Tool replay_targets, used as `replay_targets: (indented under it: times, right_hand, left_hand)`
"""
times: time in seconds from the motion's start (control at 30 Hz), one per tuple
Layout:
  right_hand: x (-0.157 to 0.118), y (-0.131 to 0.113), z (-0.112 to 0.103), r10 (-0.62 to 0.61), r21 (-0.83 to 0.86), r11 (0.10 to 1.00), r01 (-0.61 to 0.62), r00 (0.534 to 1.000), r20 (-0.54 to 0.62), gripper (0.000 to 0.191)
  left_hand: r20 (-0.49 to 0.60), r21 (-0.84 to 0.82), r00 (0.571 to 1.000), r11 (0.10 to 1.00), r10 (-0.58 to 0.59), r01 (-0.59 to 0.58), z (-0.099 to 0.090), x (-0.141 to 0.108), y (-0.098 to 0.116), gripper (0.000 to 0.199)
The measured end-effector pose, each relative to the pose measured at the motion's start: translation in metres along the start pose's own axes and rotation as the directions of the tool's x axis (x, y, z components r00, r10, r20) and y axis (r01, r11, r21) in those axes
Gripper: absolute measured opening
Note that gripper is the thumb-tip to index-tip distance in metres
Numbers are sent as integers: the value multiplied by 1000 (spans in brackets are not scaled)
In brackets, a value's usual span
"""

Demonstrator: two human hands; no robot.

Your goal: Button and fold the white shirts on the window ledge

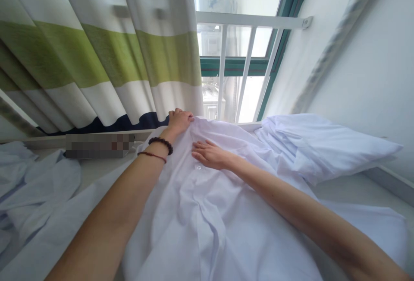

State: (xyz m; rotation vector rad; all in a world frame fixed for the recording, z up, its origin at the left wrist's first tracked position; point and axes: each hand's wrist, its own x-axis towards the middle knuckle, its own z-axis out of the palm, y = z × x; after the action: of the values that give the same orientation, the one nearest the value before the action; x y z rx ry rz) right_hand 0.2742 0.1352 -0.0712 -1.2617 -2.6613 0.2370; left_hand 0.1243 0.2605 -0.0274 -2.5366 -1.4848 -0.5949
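Observation:
A white button-up shirt [181,229] lies spread out in front of me, its button placket running down the middle. My left hand [179,121], with a dark beaded bracelet [161,145] and a thin reddish cord on the wrist, is closed on the shirt's far edge. Its fingers are bent, and their tips are partly hidden. Flat on the fabric beside the placket rests my right hand [208,155], fingers stretched out. A small button [199,167] shows just below it. The shirt's near part has loose folds.
White folded cloth [330,143] lies at the right by the wall. More crumpled white cloth [39,190] is at the left, near a blurred-out box-shaped item [98,146]. Behind are a white and green curtain [113,56], a white railing [252,20] and a window.

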Motion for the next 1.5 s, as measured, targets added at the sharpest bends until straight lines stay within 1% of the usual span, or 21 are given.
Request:
replay_targets:
  times: [0.07,0.2,0.3,0.4,0.47,0.53,0.6,0.67,0.73,0.8,0.87,0.97,1.07,1.17,1.23,1.3,1.37,1.43,1.5]
  right_hand:
    - [4,-1,1,-4,20,1000,4,1000,20,53]
    - [7,3,9,13,55,998,-14,1000,24,60]
    - [4,6,15,2,76,997,-5,999,33,65]
    - [-3,4,15,18,81,996,-21,999,45,66]
    - [-7,0,13,39,99,994,-45,997,64,69]
    - [-12,-2,9,52,121,991,-61,996,76,72]
    - [-15,-2,6,71,119,990,-77,996,50,74]
    - [-18,1,5,101,99,990,-103,995,27,72]
    - [-21,5,8,122,77,989,-124,992,32,72]
    - [-24,9,11,127,67,989,-130,991,52,72]
    - [-26,10,13,122,56,991,-125,991,53,72]
    - [-28,9,10,110,21,994,-112,992,55,72]
    - [-33,3,2,102,-36,994,-100,994,41,65]
    - [-45,-9,-8,86,-51,995,-84,996,27,58]
    - [-56,-21,-12,66,-32,997,-65,997,26,53]
    - [-66,-31,-13,61,4,998,-61,998,29,52]
    - [-74,-37,-10,100,36,994,-101,995,22,60]
    - [-82,-34,-4,193,33,981,-194,981,15,71]
    - [-90,-22,4,297,11,955,-298,954,27,74]
  left_hand:
    - [-19,24,1000,1000,-11,12,5,4,-2,26]
    - [-50,71,998,997,-29,33,24,1,-3,29]
    - [-44,75,999,997,2,1,34,-2,-2,33]
    - [-38,54,998,997,56,-54,34,-3,-1,34]
    - [-71,45,995,997,65,-62,30,-6,0,36]
    - [-115,46,991,997,73,-68,26,-13,1,36]
    - [-127,51,985,993,114,-108,24,-24,2,36]
    - [-92,53,977,981,190,-186,26,-37,4,37]
    - [-35,50,967,967,252,-250,31,-47,6,41]
    - [13,48,961,960,274,-275,37,-54,8,46]
    - [40,48,961,960,274,-275,39,-57,9,48]
    - [64,44,958,958,280,-283,33,-61,11,47]
    - [70,23,957,959,282,-284,16,-71,13,45]
    - [36,-12,973,973,229,-228,-1,-87,14,45]
    - [33,-43,981,981,191,-190,-8,-99,14,45]
    - [70,-79,978,979,194,-189,-10,-113,14,44]
    - [171,-111,965,977,200,-183,-9,-127,16,47]
    - [308,-98,943,990,124,-98,-5,-141,19,56]
    - [424,-46,906,999,5,16,-2,-154,22,66]
